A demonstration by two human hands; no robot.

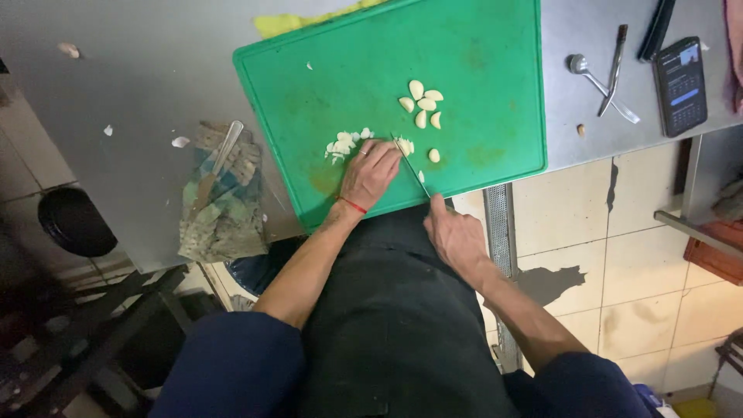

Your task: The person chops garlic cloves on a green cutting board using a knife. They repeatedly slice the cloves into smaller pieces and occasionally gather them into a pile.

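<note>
L hand [371, 172] presses flat on garlic [404, 145] at green board [480, 62] near edge, R hand [453, 232] gripping knife [412, 166] w/ blade beside fingers; slip likely nicks them.

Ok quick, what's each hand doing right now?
Left hand: fingers curled down on the garlic on the green cutting board.
Right hand: closed around the knife.

far half of green cutting board [480, 46] bare; garlic cloves [422, 103] mid-board.
</note>
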